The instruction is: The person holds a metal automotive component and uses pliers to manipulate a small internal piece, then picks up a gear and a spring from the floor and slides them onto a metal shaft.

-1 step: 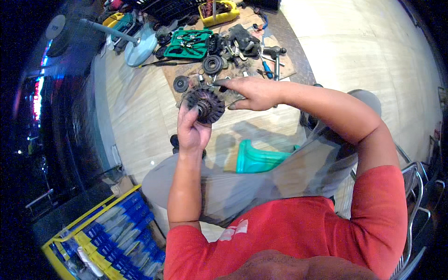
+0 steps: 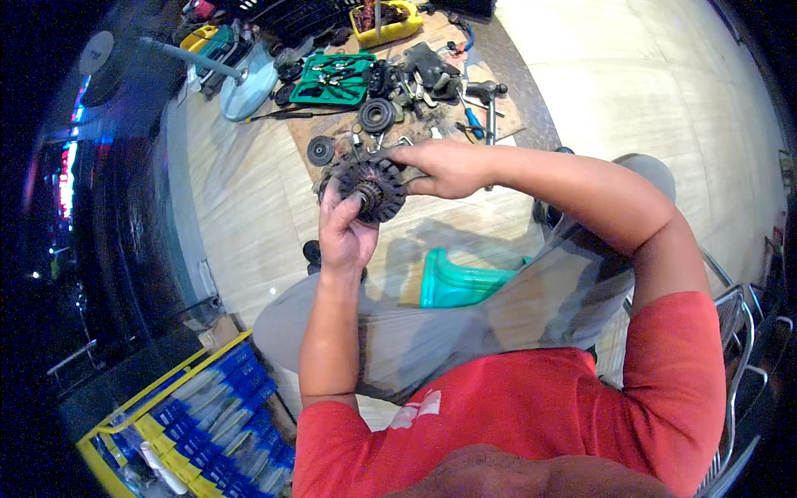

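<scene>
One dark finned wheel, face up near the board, is gripped from its near left by the left hand, while the right hand meets its right rim, whether closed on it I cannot tell.

There is one left hand, one right hand, one dark finned wheel, two loose black discs near it, one green tool case, one yellow tub, one hammer, one blue-handled screwdriver, one green stool and one red shirt
</scene>
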`<act>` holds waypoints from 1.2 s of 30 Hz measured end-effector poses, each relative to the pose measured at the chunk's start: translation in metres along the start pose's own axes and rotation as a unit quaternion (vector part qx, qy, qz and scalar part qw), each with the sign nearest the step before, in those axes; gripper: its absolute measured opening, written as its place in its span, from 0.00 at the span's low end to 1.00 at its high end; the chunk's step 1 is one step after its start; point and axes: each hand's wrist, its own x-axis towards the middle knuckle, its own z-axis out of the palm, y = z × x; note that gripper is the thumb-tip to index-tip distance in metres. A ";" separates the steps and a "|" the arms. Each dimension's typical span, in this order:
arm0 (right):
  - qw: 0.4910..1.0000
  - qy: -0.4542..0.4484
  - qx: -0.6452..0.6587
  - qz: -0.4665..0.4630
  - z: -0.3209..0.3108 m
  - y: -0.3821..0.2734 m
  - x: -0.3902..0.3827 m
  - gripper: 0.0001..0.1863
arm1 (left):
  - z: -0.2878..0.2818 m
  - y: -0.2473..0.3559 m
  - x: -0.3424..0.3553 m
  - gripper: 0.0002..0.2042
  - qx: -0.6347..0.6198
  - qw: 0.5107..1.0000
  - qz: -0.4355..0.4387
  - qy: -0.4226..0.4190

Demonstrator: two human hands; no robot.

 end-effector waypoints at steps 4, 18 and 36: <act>0.999 -0.018 0.006 0.048 -0.013 -0.005 0.008 0.15 | 0.007 -0.001 0.000 0.28 0.021 1.000 -0.017 0.012; 0.990 -0.011 -0.140 -0.010 -0.032 -0.033 -0.007 0.09 | -0.035 0.011 0.005 0.15 -0.051 0.974 0.053 0.213; 0.967 -0.009 -0.226 0.118 -0.023 0.030 -0.017 0.17 | -0.016 0.027 -0.005 0.19 -0.161 0.968 0.067 0.179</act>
